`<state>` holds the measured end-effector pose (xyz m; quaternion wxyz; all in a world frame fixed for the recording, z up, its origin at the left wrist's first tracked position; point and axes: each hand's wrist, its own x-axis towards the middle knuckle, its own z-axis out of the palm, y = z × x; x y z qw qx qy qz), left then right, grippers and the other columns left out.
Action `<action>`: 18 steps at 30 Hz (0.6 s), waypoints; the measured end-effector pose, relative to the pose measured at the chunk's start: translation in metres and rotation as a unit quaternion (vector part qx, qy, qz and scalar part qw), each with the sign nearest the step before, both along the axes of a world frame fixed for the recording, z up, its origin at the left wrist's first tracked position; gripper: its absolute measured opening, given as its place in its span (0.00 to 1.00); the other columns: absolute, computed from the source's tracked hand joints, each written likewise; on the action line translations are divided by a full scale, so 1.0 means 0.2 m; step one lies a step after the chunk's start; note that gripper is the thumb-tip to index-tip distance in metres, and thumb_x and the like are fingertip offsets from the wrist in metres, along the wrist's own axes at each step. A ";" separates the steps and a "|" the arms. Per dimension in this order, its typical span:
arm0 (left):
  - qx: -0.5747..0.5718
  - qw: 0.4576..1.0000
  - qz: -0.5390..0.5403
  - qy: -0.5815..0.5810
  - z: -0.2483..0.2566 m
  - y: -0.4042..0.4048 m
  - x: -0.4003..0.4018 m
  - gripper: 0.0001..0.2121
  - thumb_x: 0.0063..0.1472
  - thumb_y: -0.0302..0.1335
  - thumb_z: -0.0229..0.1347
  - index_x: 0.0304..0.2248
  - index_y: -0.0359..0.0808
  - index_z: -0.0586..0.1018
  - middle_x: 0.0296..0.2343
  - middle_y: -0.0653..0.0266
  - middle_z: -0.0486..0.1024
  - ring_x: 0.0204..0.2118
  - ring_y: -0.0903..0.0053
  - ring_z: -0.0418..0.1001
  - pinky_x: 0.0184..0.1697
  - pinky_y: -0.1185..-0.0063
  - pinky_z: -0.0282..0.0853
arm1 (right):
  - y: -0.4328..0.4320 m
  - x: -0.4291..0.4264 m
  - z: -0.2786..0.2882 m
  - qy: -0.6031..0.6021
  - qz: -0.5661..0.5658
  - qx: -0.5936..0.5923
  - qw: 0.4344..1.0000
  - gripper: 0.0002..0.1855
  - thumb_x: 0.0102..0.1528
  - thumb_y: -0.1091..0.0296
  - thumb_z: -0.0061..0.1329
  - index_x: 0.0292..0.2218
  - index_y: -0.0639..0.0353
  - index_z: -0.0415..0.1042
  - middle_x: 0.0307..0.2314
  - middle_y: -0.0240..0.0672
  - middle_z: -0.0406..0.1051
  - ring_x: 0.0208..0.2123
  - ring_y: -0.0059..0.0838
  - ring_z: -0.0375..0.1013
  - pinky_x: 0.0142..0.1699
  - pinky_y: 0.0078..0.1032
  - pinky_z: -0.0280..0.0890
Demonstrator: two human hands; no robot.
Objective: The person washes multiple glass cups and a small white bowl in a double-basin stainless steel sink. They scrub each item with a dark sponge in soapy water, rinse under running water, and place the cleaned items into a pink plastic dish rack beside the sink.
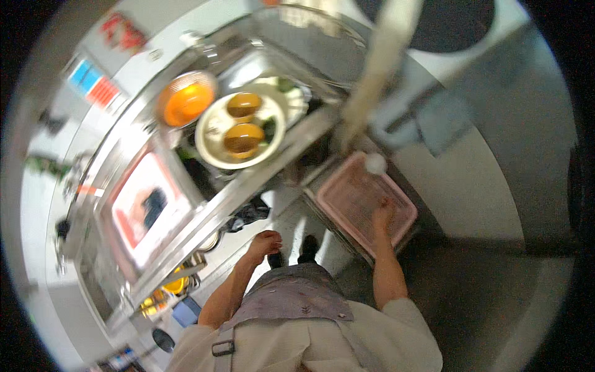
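My left hand (266, 244) hangs in front of the apron, apart from the counter, with its fingers loosely curled. Nothing shows in it, though blur hides the fingertips. My right arm reaches out to a pink plastic basket (341, 223). Over the near right part of its mesh floor is my right hand (383, 215); whether it touches or grips anything is too blurred to tell. A small white round object (375, 163) sits at the basket's far rim.
Along the left runs a metal sink counter (260, 169). It bears a cream bowl (204, 148) with two amber-brown round items, an orange-filled bowl (188, 100) and a pink-rimmed tray (174, 186). A pale post-like object (372, 76) rises beyond the basket. Dark bags (251, 214) lie below the counter.
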<state>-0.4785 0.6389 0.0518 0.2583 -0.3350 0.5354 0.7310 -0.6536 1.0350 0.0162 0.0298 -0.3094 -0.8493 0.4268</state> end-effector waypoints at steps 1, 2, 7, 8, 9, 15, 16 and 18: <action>-0.004 1.000 -0.005 0.007 0.03 -0.02 0.02 0.15 0.59 0.34 0.59 0.44 0.37 0.76 0.33 0.66 0.77 0.35 0.76 0.76 0.37 0.76 0.72 | -0.01 0.05 0.03 0.018 0.006 -0.003 1.000 0.16 0.61 0.73 0.42 0.49 0.69 0.66 0.39 0.47 0.69 0.41 0.45 0.70 0.51 0.38 0.63; -0.002 0.999 -0.032 0.018 0.06 -0.03 -0.01 0.15 0.59 0.34 0.58 0.43 0.37 0.76 0.33 0.67 0.77 0.35 0.77 0.76 0.38 0.76 0.72 | 0.13 0.14 -0.15 0.118 0.033 -0.001 0.992 0.16 0.61 0.72 0.42 0.50 0.68 0.65 0.40 0.46 0.68 0.41 0.44 0.70 0.51 0.39 0.64; -0.038 0.997 0.006 0.063 0.15 -0.17 0.18 0.16 0.58 0.35 0.59 0.43 0.36 0.76 0.33 0.67 0.77 0.35 0.77 0.75 0.36 0.77 0.71 | -0.31 0.24 0.22 0.070 0.128 0.036 0.989 0.18 0.64 0.65 0.43 0.50 0.67 0.66 0.42 0.44 0.69 0.43 0.41 0.70 0.49 0.35 0.65; -0.053 0.996 0.011 0.067 0.17 -0.22 0.24 0.16 0.58 0.35 0.59 0.43 0.35 0.76 0.33 0.66 0.76 0.35 0.77 0.75 0.36 0.77 0.71 | -0.40 0.28 0.22 0.074 0.164 0.034 0.983 0.18 0.64 0.65 0.44 0.50 0.67 0.66 0.42 0.44 0.69 0.44 0.40 0.70 0.49 0.34 0.65; -0.056 0.995 0.021 0.077 0.18 -0.27 0.29 0.17 0.59 0.36 0.59 0.44 0.35 0.76 0.34 0.66 0.77 0.35 0.77 0.75 0.37 0.77 0.72 | -0.52 0.30 0.23 0.115 0.207 0.028 0.971 0.18 0.64 0.65 0.44 0.50 0.67 0.66 0.41 0.43 0.70 0.43 0.38 0.71 0.49 0.33 0.65; -0.088 0.980 0.078 0.163 0.32 -0.67 0.88 0.15 0.61 0.34 0.58 0.44 0.35 0.76 0.34 0.69 0.76 0.35 0.81 0.73 0.36 0.79 0.70 | -1.54 0.82 0.67 0.180 0.414 -0.047 0.891 0.15 0.62 0.66 0.48 0.48 0.63 0.71 0.38 0.36 0.73 0.37 0.28 0.71 0.44 0.27 0.66; -0.112 0.973 0.082 0.183 0.38 -0.77 1.00 0.15 0.61 0.34 0.58 0.44 0.35 0.76 0.34 0.69 0.76 0.35 0.81 0.73 0.36 0.80 0.70 | -1.70 0.91 0.68 0.215 0.436 -0.059 0.872 0.14 0.61 0.67 0.48 0.47 0.63 0.71 0.37 0.35 0.73 0.36 0.27 0.70 0.43 0.26 0.66; -0.164 0.958 0.096 0.215 0.51 -0.92 1.25 0.15 0.61 0.34 0.58 0.43 0.34 0.77 0.34 0.68 0.77 0.36 0.82 0.72 0.37 0.80 0.70 | -2.01 1.07 0.70 0.279 0.481 -0.089 0.826 0.13 0.60 0.68 0.49 0.46 0.63 0.72 0.35 0.34 0.73 0.34 0.25 0.70 0.41 0.24 0.66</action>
